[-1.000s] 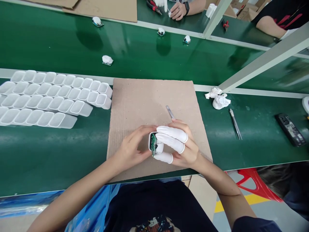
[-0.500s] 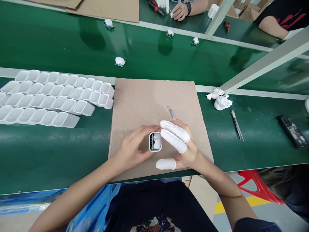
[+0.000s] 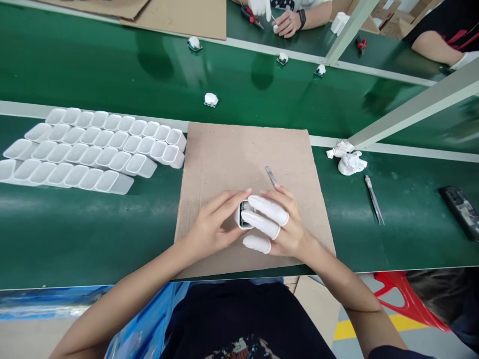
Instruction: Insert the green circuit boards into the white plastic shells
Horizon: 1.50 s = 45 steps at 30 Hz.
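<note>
My left hand is closed around the side of a small white plastic housing, whose open end faces up. Inside it a green circuit board shows, with white material beside it. My right hand wears white finger cots on its thumb and two fingers. Those two fingers reach over the housing's opening and hide much of it; the thumb stays below its near side. From under the curled bare fingers of that hand sticks the flat metal end of tweezers; the rest is hidden.
A cardboard sheet lies under my hands. Rows of empty white housings stand left. Rightward are crumpled white lumps, another pair of tweezers and a dark device. Small board assemblies rest behind; co-workers' hands are beyond.
My right hand's two covered fingers have moved left, onto the housing's opening, and its thumb has drawn closer to them. My left hand keeps holding the housing. The camera view has shifted slightly.
</note>
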Motion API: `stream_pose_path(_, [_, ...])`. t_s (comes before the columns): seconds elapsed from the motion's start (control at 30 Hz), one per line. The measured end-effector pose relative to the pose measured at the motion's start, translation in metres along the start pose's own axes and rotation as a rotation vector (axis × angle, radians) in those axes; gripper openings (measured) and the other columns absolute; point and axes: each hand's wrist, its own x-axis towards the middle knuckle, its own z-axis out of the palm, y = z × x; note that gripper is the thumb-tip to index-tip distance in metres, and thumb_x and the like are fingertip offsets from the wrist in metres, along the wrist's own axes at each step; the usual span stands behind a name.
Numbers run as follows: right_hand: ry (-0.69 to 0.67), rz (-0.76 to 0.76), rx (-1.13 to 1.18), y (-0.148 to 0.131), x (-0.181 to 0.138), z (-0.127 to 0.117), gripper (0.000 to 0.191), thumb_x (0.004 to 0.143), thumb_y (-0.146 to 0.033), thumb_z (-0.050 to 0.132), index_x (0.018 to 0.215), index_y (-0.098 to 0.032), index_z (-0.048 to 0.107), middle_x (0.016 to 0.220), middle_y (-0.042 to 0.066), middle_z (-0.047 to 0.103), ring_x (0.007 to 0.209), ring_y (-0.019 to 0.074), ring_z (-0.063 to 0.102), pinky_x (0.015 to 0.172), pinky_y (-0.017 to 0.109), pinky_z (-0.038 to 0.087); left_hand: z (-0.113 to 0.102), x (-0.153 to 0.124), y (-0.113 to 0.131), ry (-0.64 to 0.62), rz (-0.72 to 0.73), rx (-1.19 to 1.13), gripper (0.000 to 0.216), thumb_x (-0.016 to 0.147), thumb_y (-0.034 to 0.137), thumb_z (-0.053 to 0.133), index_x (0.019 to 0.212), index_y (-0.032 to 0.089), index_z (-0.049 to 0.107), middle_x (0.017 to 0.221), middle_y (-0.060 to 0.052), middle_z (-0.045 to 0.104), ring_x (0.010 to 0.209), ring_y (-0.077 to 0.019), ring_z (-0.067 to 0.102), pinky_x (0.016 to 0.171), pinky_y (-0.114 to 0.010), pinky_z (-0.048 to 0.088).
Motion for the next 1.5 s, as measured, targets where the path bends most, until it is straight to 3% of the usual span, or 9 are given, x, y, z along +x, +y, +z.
stream_pose_path(0.13, [-0.089,0.149,0.250,0.005,0.011,-0.014,0.034,0.097,-0.037,0.060,0.127,-0.023,0.055,0.125,0.012,0.064,0.120,0.0261,0.061,0.098,0.050,0.057,-0.003,0.002,-0.001,-0.022,-0.117,-0.137,0.068,0.090,0.030,0.070,0.151,0.029,0.041,0.118,-0.010,0.065,0.102,-0.0222,0.065,0.085,-0.033,0.058])
stream_pose_path(0.37, [-0.140,0.141,0.227,0.007,0.014,-0.031,0.020,0.092,-0.023,0.068,0.111,-0.023,0.063,0.119,0.009,0.065,0.120,0.0261,0.060,0.101,0.051,0.056,-0.014,0.007,-0.007,-0.262,-0.212,-0.450,0.066,0.093,0.057,0.056,0.152,0.029,0.042,0.102,-0.009,0.062,0.089,-0.0223,0.060,0.076,-0.034,0.054])
stream_pose_path(0.63, [-0.124,0.052,0.171,-0.004,0.010,-0.023,0.017,0.093,-0.017,0.062,0.108,-0.024,0.066,0.111,0.006,0.069,0.117,0.0232,0.060,0.102,0.053,0.055,-0.017,0.013,-0.002,-0.432,-0.227,-0.577,0.059,0.095,0.058,0.047,0.145,0.026,0.051,0.102,-0.010,0.061,0.090,-0.0261,0.060,0.077,-0.040,0.053])
stream_pose_path(0.9, [-0.096,0.000,0.090,-0.009,0.006,-0.013,0.017,0.093,-0.009,0.053,0.098,-0.019,0.065,0.105,0.009,0.069,0.112,0.0201,0.063,0.103,0.048,0.057,-0.011,0.005,-0.016,-0.405,-0.262,-0.609,0.050,0.088,0.052,0.052,0.130,0.026,0.061,0.098,-0.008,0.058,0.086,-0.0252,0.057,0.073,-0.038,0.049])
stream_pose_path(1.1, [-0.028,0.059,0.106,-0.001,-0.002,0.001,0.027,0.095,-0.020,0.061,0.122,-0.021,0.058,0.114,0.010,0.068,0.111,0.0227,0.065,0.094,0.046,0.060,-0.003,0.000,-0.021,-0.332,-0.386,-0.750,0.052,0.068,0.028,0.052,0.118,0.023,0.065,0.100,-0.008,0.064,0.086,-0.0262,0.060,0.071,-0.036,0.048])
stream_pose_path(1.2, [-0.077,0.136,0.178,-0.004,0.000,0.001,0.046,0.095,-0.024,0.063,0.139,-0.020,0.048,0.122,0.014,0.066,0.116,0.0251,0.062,0.090,0.045,0.060,0.000,-0.001,-0.022,-0.362,-0.385,-0.655,0.048,0.066,0.026,0.049,0.111,0.020,0.065,0.091,-0.006,0.067,0.078,-0.0243,0.061,0.064,-0.034,0.050])
stream_pose_path(1.33, [-0.259,0.242,0.167,0.004,0.008,0.001,0.035,0.093,-0.027,0.067,0.127,-0.024,0.060,0.112,0.007,0.072,0.111,0.0249,0.063,0.091,0.042,0.058,0.001,0.002,-0.025,-0.335,-0.369,-0.425,0.052,0.080,0.030,0.048,0.130,0.019,0.051,0.112,-0.010,0.068,0.094,-0.0261,0.066,0.073,-0.037,0.056])
stream_pose_path(1.43, [-0.290,0.534,-0.013,0.047,0.023,0.004,0.029,0.089,-0.038,0.070,0.115,-0.025,0.066,0.110,0.004,0.073,0.102,0.0237,0.067,0.088,0.038,0.057,-0.006,0.007,-0.023,-0.235,-0.412,-0.171,0.056,0.092,0.038,0.050,0.143,0.017,0.038,0.130,-0.017,0.058,0.119,-0.0311,0.058,0.093,-0.047,0.053])
stream_pose_path(1.5, [-0.266,0.658,-0.131,0.096,0.039,0.005,0.032,0.092,-0.037,0.066,0.119,-0.020,0.065,0.116,0.008,0.071,0.102,0.0250,0.067,0.089,0.039,0.056,-0.017,0.009,-0.017,-0.176,-0.426,-0.001,0.047,0.095,0.038,0.049,0.136,0.016,0.046,0.125,-0.017,0.059,0.122,-0.0329,0.052,0.101,-0.053,0.048])
